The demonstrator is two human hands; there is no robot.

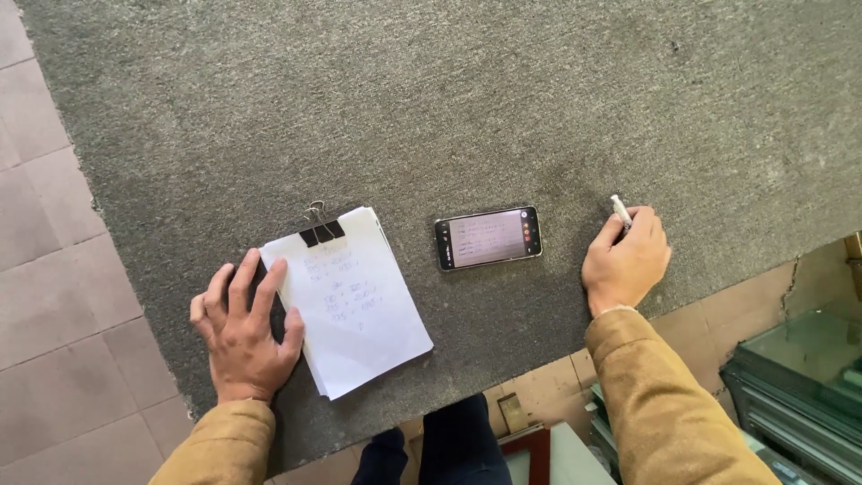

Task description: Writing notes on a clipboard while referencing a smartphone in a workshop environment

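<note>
My left hand (242,328) lies flat with fingers spread on the grey carpeted tabletop (467,99), its fingertips pressing the left edge of a stack of white paper sheets (359,310). A black binder clip (321,228) holds the sheets at the top; handwriting covers the top sheet. My right hand (627,262) rests on the table to the right, closed around a white pen (620,210) whose tip points away from me. Between the hands lies a smartphone (488,237), sideways, with its screen lit.
The table's near edge runs diagonally past my waist. Tiled floor (45,269) shows at the left. Glass panes (808,359) and a framed object (530,445) stand on the floor at the lower right.
</note>
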